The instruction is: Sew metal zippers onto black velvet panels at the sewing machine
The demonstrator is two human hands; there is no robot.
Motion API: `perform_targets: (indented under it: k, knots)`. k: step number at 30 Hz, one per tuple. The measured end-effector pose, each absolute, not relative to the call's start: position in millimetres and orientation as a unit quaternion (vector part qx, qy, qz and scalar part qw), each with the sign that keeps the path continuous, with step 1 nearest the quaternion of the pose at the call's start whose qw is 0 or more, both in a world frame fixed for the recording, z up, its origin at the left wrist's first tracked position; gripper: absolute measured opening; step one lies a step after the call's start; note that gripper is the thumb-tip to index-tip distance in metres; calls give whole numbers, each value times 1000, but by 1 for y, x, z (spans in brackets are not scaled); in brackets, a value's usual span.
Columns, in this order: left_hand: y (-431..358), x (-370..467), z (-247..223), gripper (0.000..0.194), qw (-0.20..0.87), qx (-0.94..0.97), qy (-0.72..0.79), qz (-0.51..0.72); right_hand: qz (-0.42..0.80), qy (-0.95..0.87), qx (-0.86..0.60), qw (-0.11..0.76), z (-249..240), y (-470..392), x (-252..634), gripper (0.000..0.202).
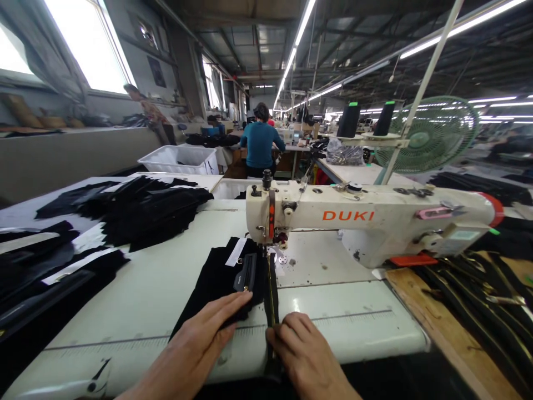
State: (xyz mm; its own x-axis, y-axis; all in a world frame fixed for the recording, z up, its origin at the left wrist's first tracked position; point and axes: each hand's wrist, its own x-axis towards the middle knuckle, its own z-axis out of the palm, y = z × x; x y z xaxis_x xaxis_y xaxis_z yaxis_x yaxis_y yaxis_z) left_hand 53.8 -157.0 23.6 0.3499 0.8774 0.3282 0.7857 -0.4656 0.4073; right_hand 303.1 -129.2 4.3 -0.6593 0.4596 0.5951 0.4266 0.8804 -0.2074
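Right at the front, bottom centre, here's the right hand [303,353], fingers curled, pinching a black zipper strip [272,291] with a gold line down it. Just left of it, the left hand [204,330] lies with fingers stretched out close together, resting on a black fabric piece [208,283]. On that fabric, a dark zipped panel [249,272] and a white label [236,251]! Underneath, a pale surface [158,289] with a ruler scale [353,315] across it. Lower right, more gold-lined strips [470,311] by a wooden board [420,311]; at left, a heap of black fabric [145,214]. And up the middle runs the zipper strip, along the fabric's right side, to the needle area of a white sewing machine [308,208] marked DUKI. Past it, upper right, two dark thread cones [347,121] and a green fan [425,136]. Farther back, left of centre, a white bin [179,161]; then a person in teal [260,143], back turned.
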Motion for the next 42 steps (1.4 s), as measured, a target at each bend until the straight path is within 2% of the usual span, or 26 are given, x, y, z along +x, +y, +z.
perform_targets:
  k: [4, 7, 11, 19, 25, 31, 33, 36, 38, 42]
  knots:
    - [-168, 65, 17, 68, -82, 898, 396, 171, -69, -891, -266, 361, -18, -144, 293, 36]
    - [-170, 71, 13, 74, -122, 913, 364, 136, -88, -875, -262, 397, -18, -149, 294, 34]
    - [-167, 72, 8, 75, -107, 919, 355, 137, -80, -868, -263, 413, -18, -151, 293, 33]
    - [-166, 64, 14, 79, -34, 928, 350, 126, -56, -886, -256, 381, -17, -148, 297, 33]
    - [-162, 65, 20, 64, 15, 922, 364, 129, -63, -882, -272, 380, -20, -149, 292, 32]
    - [-156, 74, 27, 81, 22, 915, 381, 129, -89, -876, -260, 396, -30, -147, 290, 25]
    - [-154, 76, 27, 78, 10, 917, 376, 131, -33, -885, -273, 376, -23, -141, 300, 26]
    - [-153, 76, 24, 72, -10, 920, 364, 143, 94, -862, -383, 318, -6, -122, 316, 41]
    - [-151, 76, 21, 72, -16, 923, 353, 151, 123, -824, -465, 299, 2, -103, 317, 42]
    - [-142, 74, 17, 66, -13, 931, 323, 170, 134, -825, -477, 273, -1, -60, 292, 35]
